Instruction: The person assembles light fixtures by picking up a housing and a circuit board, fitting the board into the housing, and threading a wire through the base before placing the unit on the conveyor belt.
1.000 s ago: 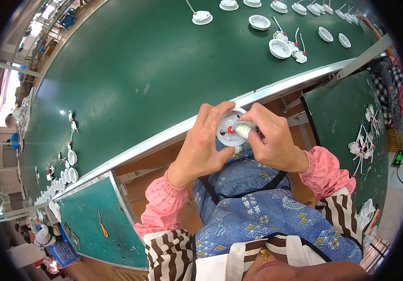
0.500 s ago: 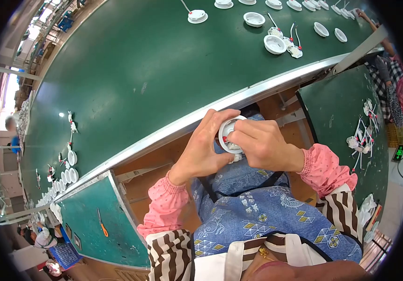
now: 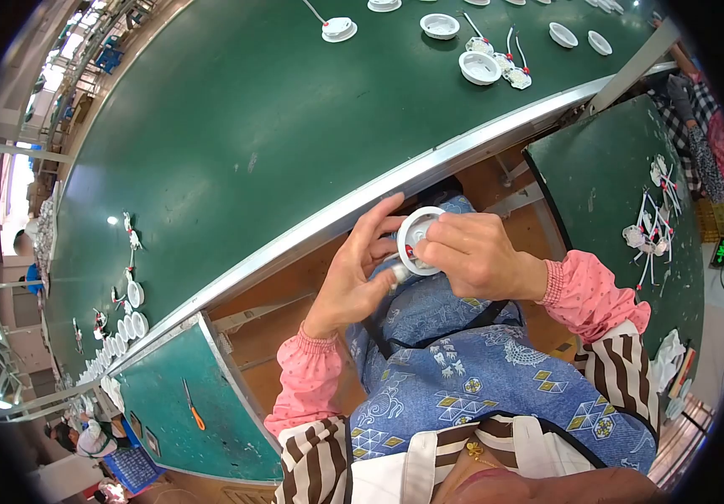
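A white round cup-shaped plastic housing [image 3: 420, 241] is tilted in front of my apron, with a small red piece and white parts partly visible inside. My right hand [image 3: 471, 256] grips its right side, thumb and fingers bent over the rim into the cup. Along the left side, my left hand [image 3: 355, 269] has its fingers apart, fingertips close to the rim. A small white piece shows by the left thumb tip; I cannot make out whether it is held.
The green table [image 3: 236, 168] has a metal edge in front of me. White housings [image 3: 480, 69] and wired white parts [image 3: 517, 77] lie on its far side. Scissors with orange handles [image 3: 198, 417] rest at left; more wired parts [image 3: 652, 235] lie at right. A person sits far right.
My left hand has loosened from around the housing, its fingers spreading away from the rim. My right hand keeps its grip. The view has shifted slightly.
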`<state>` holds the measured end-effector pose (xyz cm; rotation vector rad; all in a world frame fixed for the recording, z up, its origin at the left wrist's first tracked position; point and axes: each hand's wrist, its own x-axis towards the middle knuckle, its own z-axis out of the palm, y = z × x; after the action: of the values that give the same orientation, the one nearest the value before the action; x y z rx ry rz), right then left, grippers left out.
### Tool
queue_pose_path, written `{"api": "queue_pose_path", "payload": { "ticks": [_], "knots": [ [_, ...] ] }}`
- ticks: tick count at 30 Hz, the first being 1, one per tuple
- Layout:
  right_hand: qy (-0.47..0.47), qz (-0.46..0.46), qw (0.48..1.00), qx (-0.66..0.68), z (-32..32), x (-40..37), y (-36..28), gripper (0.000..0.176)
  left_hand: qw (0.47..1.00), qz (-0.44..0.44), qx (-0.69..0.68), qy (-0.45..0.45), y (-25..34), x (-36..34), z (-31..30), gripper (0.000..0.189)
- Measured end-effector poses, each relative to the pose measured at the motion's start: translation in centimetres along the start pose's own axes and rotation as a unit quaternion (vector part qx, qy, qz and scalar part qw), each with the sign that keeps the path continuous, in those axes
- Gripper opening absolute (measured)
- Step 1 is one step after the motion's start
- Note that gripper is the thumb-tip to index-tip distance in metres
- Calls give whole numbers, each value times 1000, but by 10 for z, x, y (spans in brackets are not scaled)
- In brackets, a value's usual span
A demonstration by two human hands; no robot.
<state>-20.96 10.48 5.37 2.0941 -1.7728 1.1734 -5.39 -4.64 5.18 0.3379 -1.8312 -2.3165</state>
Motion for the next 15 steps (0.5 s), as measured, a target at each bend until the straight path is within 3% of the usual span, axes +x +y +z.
{"api": "queue_pose_path", "payload": {
  "ticks": [2, 5, 6, 9, 11, 15],
  "knots": [
    [29, -17, 999, 5, 3, -3, -4, 23, 1000, -26, -13, 8, -2, -3, -2, 72],
    [9, -22, 1000, 8, -1, -5, -4, 23, 999, 7, 53, 2, -12, -4, -1, 56],
    [-5, -28, 1000, 10, -5, -6, -6, 23, 978, 42, 207, 4, -12, -6, -5, 34],
    [-22, -33, 999, 15, -11, -9, -9, 24, 977, 31, 208, -27, -16, -10, -6, 20],
    [2, -18, 1000, 24, -10, -11, -13, 25, 972, 94, 213, -2, -24, -11, -3, 14],
    [38, 152, 986, 60, -7, -12, -27, 25, 940, 191, 271, 77, -39, -15, 5, 10]
  ]
}}
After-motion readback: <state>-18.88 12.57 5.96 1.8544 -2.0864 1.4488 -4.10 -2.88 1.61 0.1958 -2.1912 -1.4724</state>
